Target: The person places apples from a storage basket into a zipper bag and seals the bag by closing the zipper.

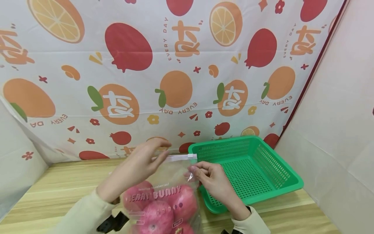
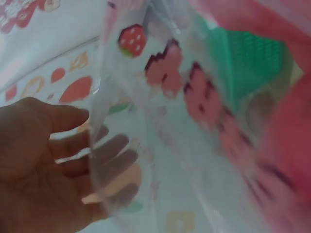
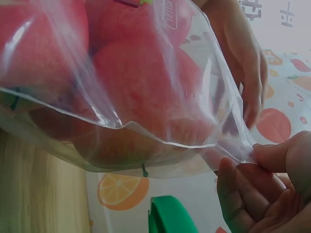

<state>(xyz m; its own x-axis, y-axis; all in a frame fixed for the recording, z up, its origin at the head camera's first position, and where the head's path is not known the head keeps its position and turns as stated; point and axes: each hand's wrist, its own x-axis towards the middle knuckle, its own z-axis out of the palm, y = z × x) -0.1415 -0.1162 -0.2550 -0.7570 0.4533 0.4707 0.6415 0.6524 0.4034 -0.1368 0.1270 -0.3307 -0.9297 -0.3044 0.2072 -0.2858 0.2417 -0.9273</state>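
A clear zip bag (image 1: 168,174) printed with pink lettering holds several pinkish-red apples (image 1: 157,214); thin stems show in the right wrist view. A white slider (image 1: 192,156) sits at the right end of its zip strip. My right hand (image 1: 212,178) pinches the bag's right side edge below the slider, between thumb and fingers. At the left end of the strip, my left hand (image 1: 146,159) has loosely bent fingers apart from each other. In the left wrist view, that hand's fingers (image 2: 116,150) show through the clear plastic, gripping nothing visible.
A green plastic basket (image 1: 280,190) with perforated sides stands right of the bag, close to my right hand. Underneath is a wood-grain table (image 1: 70,188). A white fruit-print cloth (image 1: 152,74) hangs behind, and a pale wall (image 1: 336,123) rises on the right.
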